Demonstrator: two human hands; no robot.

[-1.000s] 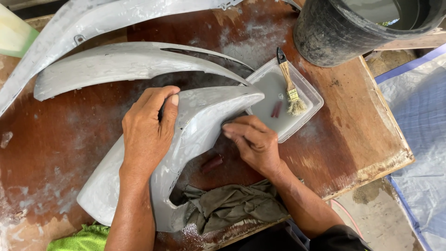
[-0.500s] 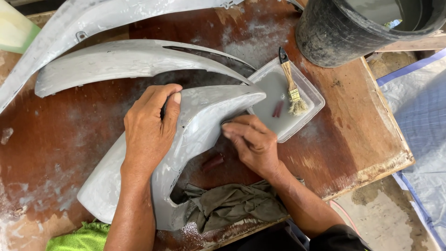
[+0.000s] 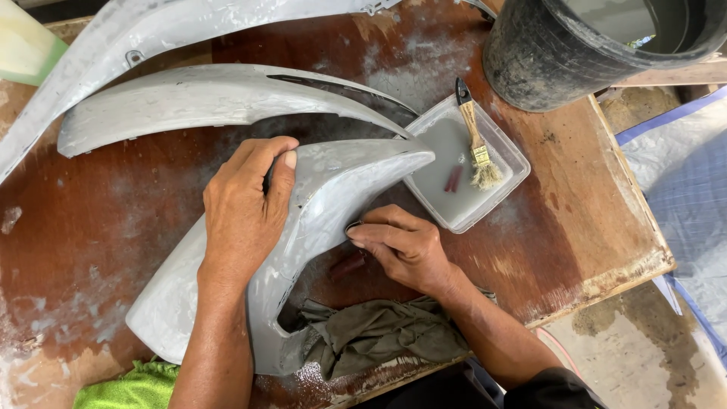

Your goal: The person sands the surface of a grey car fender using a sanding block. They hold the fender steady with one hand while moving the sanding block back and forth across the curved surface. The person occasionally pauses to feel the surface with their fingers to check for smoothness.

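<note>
Green cloth (image 3: 132,390): bunched at the near left edge of the worktop (image 3: 91,227), apart from the hands, lying where it could be reached for wiping.
Upper panels: a long grey panel (image 3: 136,34) curves along the far edge; a second grey panel (image 3: 204,98) lies just nearer, both dull and chalky, set back from the piece being handled.
Left hand (image 3: 242,216): laid palm-down over the ridge of the curved grey panel (image 3: 333,189), fingers pressed together, thumb wrapped over the crest; it seems to bear down so the piece does not slide on the wet board.
Curved grey panel: lies in the middle of the worktop, its pointed tip reaching the tray, its broad end toward the near left edge.
Grey rag (image 3: 379,333): crumpled at the near edge, touching the panel's lower end, under the right forearm.
Dark red scrap (image 3: 347,265): lies on the board just below the right fingers.
Right hand (image 3: 401,246): fingers held together, tips pressed against the panel's lower edge, pinching something small and dark; what it is cannot be told.
Tray (image 3: 503,144): clear and shallow, holds cloudy grey water, just beside the panel's tip for easy dipping.
Brush (image 3: 475,144): rests in the tray, bristles in the water, handle pointing away.
Black bucket (image 3: 598,45): stands at the far right corner, well apart from both hands.
</note>
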